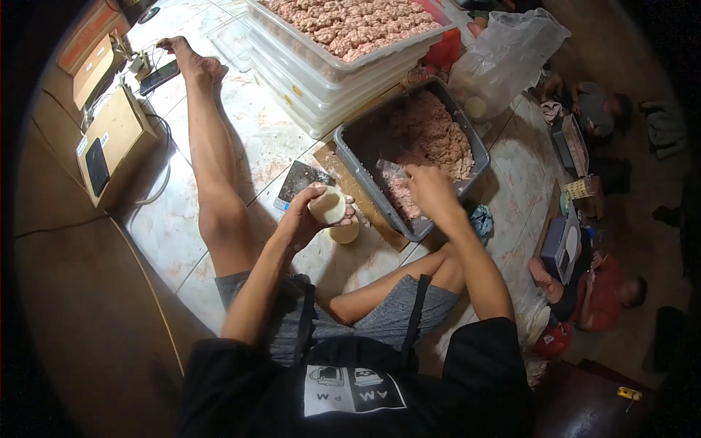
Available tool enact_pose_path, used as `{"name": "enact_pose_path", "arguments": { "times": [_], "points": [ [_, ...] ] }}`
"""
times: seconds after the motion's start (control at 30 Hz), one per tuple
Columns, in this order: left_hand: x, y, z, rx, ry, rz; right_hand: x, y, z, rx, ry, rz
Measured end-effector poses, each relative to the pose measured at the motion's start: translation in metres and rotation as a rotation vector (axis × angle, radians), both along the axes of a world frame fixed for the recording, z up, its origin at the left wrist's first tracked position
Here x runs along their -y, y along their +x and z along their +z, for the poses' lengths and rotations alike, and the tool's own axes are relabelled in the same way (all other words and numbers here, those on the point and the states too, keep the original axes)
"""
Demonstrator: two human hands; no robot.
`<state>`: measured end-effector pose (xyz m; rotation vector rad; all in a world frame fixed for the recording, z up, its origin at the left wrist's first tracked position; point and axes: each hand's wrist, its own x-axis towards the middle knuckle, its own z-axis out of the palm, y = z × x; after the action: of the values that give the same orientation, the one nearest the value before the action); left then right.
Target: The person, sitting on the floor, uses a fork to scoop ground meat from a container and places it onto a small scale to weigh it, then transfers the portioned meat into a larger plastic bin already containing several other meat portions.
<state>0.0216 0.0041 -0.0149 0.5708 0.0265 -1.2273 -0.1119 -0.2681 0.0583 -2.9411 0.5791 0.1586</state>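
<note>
My left hand (304, 219) holds a round pale wrapper (328, 205), apparently dough, cupped in the palm with the thumb over its edge. Another round pale stack or disc (346, 232) shows just below it, close to the floor. My right hand (432, 190) is inside a grey plastic tub (345, 143), its fingers closed around a flat translucent tool (390, 166) whose exact kind is unclear. That tool touches the pink minced meat (438, 131) heaped along the tub's right side. A dark-topped scale (300, 178) dusted with crumbs lies beyond my left hand.
Stacked clear plastic trays (306, 104) rise behind the tub, the top one full of portioned mince (350, 24). A cardboard box (118, 145) and a phone (160, 76) lie left. A plastic bag (501, 60) stands right. Two people (605, 295) sit farther right.
</note>
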Motion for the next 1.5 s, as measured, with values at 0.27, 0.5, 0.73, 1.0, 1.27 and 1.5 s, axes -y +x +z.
{"name": "enact_pose_path", "arguments": {
  "times": [0.27, 0.5, 0.73, 1.0, 1.27, 1.5],
  "points": [
    [0.009, -0.001, -0.01, -0.001, 0.098, 0.03, 0.033, 0.048, 0.007, -0.377, -0.365, 0.122],
    [0.002, 0.009, -0.013, 0.017, 0.167, 0.079, 0.016, 0.064, -0.027, -0.398, -0.232, -0.003],
    [0.007, 0.002, -0.019, 0.007, 0.186, 0.078, 0.026, 0.019, -0.05, -0.1, -0.083, -0.095],
    [0.011, 0.001, -0.035, -0.052, 0.193, 0.224, 0.006, 0.032, -0.064, 0.446, 0.403, -0.264],
    [0.009, 0.009, -0.057, -0.199, 0.026, 0.359, -0.097, -0.003, 0.028, 0.578, 0.828, -0.4],
    [0.012, -0.01, -0.024, -0.296, 0.02, 0.307, -0.172, -0.004, -0.054, 0.62, 0.451, -0.105]
  ]
}}
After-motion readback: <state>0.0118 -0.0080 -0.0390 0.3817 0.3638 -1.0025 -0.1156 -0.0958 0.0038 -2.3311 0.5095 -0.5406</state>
